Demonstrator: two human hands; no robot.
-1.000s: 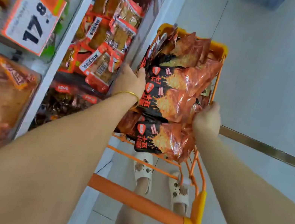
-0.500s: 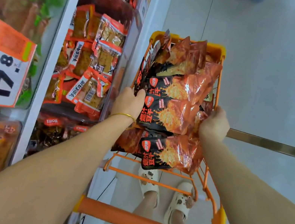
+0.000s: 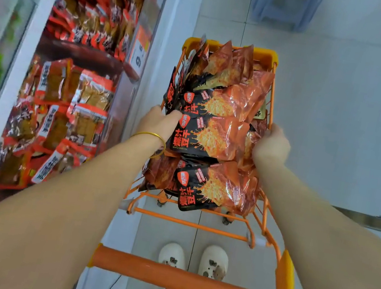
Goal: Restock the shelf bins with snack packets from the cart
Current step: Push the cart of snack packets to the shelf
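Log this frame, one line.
phase: grasp | left hand: grips packet stack | right hand: grips packet stack | location: in cart

Cart: orange wire + handle, yellow corner caps. Snack pkts in it: black at left end, glossy orange-red at right, red badge, flame-like splash print. Shelf pkts, left: red-orange w/ white label strips. Price tag: orange/white, black digits. Bracelet gold. Shoes white, brown spots. Floor pale grey tile.
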